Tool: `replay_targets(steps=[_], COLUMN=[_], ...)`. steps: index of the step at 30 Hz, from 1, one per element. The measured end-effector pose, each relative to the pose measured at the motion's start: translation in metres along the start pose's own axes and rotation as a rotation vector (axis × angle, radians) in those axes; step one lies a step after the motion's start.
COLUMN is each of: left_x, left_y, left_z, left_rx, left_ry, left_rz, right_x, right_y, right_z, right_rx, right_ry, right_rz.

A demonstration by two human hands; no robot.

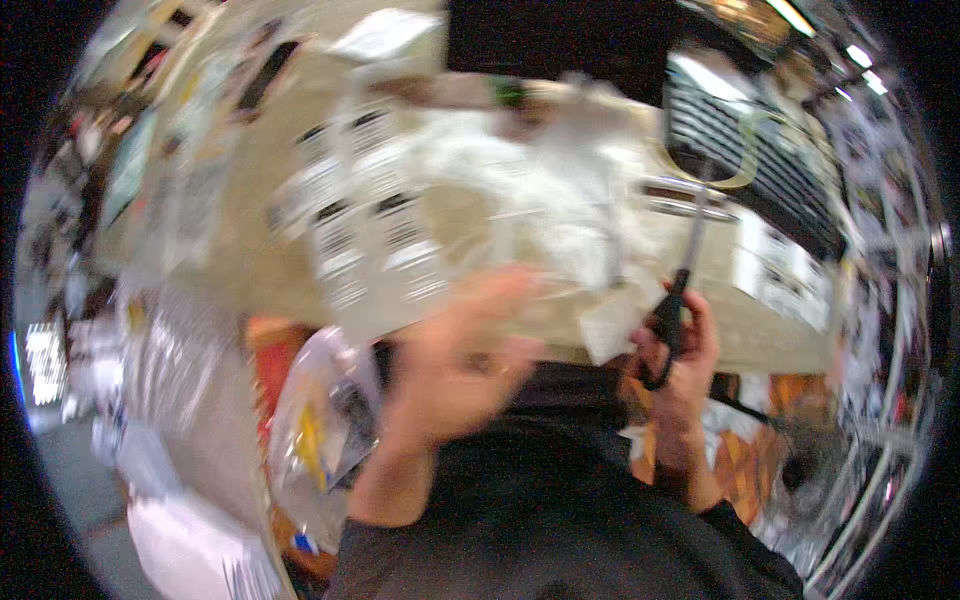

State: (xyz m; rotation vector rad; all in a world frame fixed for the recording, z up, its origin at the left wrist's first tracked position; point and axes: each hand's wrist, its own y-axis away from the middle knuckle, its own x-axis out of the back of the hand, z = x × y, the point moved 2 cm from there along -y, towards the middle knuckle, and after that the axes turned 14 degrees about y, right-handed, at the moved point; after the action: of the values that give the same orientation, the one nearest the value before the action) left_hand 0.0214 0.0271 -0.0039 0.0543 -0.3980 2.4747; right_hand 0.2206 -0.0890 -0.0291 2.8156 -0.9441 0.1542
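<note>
My right hand (688,345) is closed round the black handles of a pair of scissors (693,250), whose metal blades point away from me over the table. Right beside its fingers is a small white piece of paper (606,325); I cannot tell whether the hand touches it. My left hand (455,360) is raised near the table's front edge, smeared by motion, its fingers stretched out and thumb apart, with nothing seen in it. Beyond it lies a sheet of white labels with black print (375,215). Crumpled clear and white plastic (560,170) spreads across the middle.
At the back stands a dark screen (555,35). A black keyboard (765,150) lies at the right, with a pale yellow loop (748,150) over it. Printed papers (785,265) lie below. A clear bag (320,420) with yellow and dark contents hangs or rests left of my body.
</note>
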Motion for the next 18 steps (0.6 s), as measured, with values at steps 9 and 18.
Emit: replay_targets(steps=[9, 18], left_x=[0.23, 0.24], left_y=[0.004, 0.006], left_z=[-0.088, -0.099], left_rx=[0.176, 0.117], left_ry=[-1.012, -1.059], left_rz=[0.523, 0.461], right_x=[0.19, 0.308], right_y=[-0.037, -0.107], right_z=[-0.008, -0.01], right_rx=[0.097, 0.155], right_ry=[0.35, 0.714], right_rz=[0.587, 0.366])
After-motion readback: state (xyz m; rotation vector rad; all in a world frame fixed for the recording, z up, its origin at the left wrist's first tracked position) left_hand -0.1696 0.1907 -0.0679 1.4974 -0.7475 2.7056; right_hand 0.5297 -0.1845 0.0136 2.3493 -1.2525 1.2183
